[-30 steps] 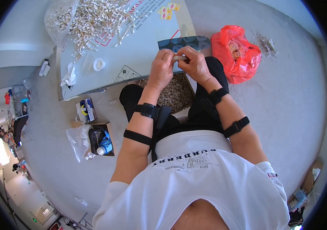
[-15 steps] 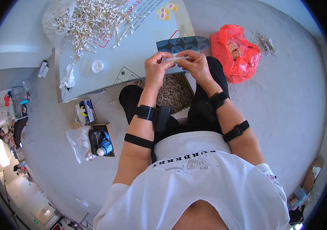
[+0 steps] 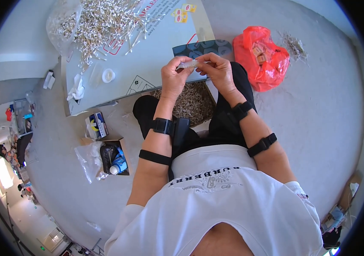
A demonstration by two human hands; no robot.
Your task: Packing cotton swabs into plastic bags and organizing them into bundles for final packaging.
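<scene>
Above the near edge of the table, my left hand (image 3: 174, 80) and my right hand (image 3: 218, 76) meet, both closed in a pinch. Between their fingertips is a small, whitish, see-through packet (image 3: 187, 65); what it contains is too small to make out. A dark picture-printed film sheet (image 3: 203, 48) lies on the table just beyond my hands. Below them, between my knees, an open box holds many short swab-like sticks (image 3: 192, 104). At the table's far left is a big heap of cotton swabs (image 3: 105, 25), partly in a clear plastic bag (image 3: 62, 25).
On the table (image 3: 105, 91) are a round white lid (image 3: 108, 76), a crumpled tissue (image 3: 76, 88) and yellow-and-white cards (image 3: 181, 17). A red plastic bag (image 3: 271, 72) of small boxes and a stick pile (image 3: 294, 46) lie right. A blue-and-white box (image 3: 97, 126) and a carton (image 3: 124, 155) with a bottle stand left.
The packet, thin and nearly level before, now looks shorter and bunched. My right fingertips have moved slightly left toward my left hand.
</scene>
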